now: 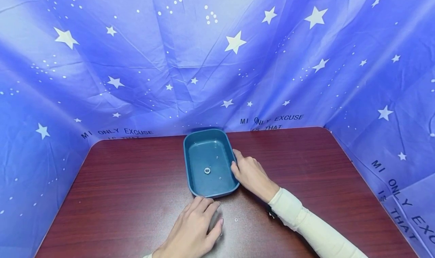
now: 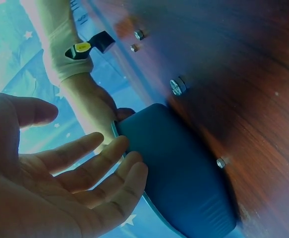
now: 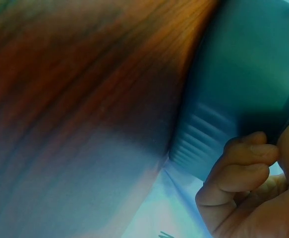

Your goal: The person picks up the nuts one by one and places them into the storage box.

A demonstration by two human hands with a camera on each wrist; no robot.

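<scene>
A teal plastic bin (image 1: 212, 195) stands on the table, holding a larger metal nut (image 1: 207, 170) and two tiny nuts, one of them (image 1: 220, 178) near its right front corner. My right hand (image 1: 253, 171) grips the bin's right side, thumb at the rim; in the right wrist view its fingers (image 3: 241, 173) curl beside the outer wall. At the bin's front end is my left hand (image 1: 193, 226), fingers loosely bent and palm holding nothing. Whether its fingertips touch the wall I cannot tell. The left wrist view shows several loose nuts on the table, among them a larger one (image 2: 177, 86).
The dark red wooden table (image 1: 136, 186) carries a small nut (image 1: 236, 220) in front of the bin. A blue star-patterned cloth (image 1: 153, 61) hangs behind and along both sides. A dark device with a yellow part (image 2: 82, 47) is worn at the right wrist.
</scene>
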